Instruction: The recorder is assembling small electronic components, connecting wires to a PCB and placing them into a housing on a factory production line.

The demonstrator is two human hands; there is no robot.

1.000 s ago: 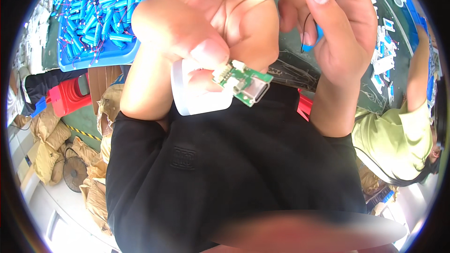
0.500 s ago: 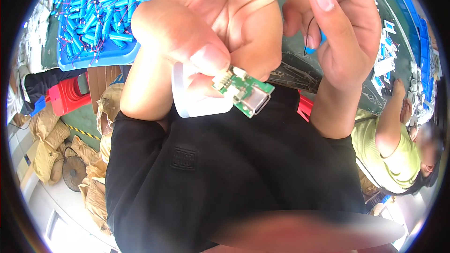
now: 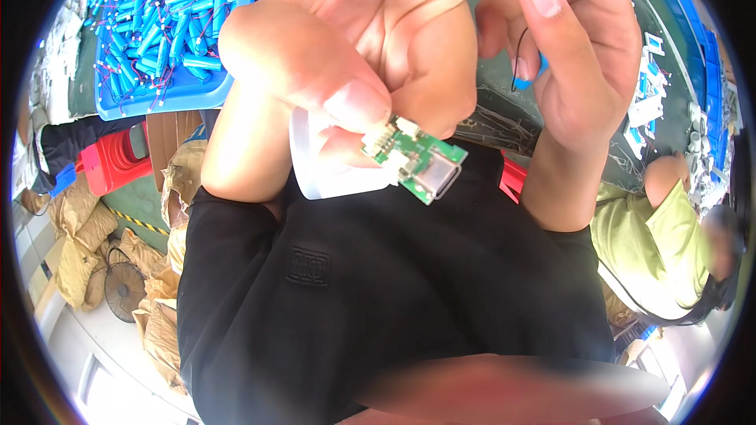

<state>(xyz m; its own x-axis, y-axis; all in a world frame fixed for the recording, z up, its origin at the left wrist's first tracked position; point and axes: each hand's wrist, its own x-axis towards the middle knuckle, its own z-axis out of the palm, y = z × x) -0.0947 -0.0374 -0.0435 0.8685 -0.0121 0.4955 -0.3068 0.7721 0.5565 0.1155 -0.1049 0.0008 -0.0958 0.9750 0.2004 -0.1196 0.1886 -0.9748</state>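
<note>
My left hand (image 3: 354, 47) is closed, pinching a small green circuit board (image 3: 429, 156) between thumb and finger. The board carries a metal port at its lower right end and pale connectors near the thumb. A translucent white plastic piece (image 3: 311, 165) sits under the same fingers, partly covered by them. On the right, my right hand (image 3: 587, 63) curls its fingers round a blue battery (image 3: 542, 69), mostly hidden behind them. A thin dark wire (image 3: 516, 59) loops out beside the battery.
A blue tray (image 3: 169, 101) heaped with blue wired batteries stands at the upper left. White and blue parts (image 3: 647, 102) lie on the green table at right. A person in a yellow-green shirt (image 3: 650, 252) sits there. Red stool (image 3: 114, 164), brown sacks and a fan (image 3: 124, 287) are at left.
The circuit board has shifted slightly down and to the right with my left thumb. My right hand has barely moved. The neighbouring person's arm has drawn in.
</note>
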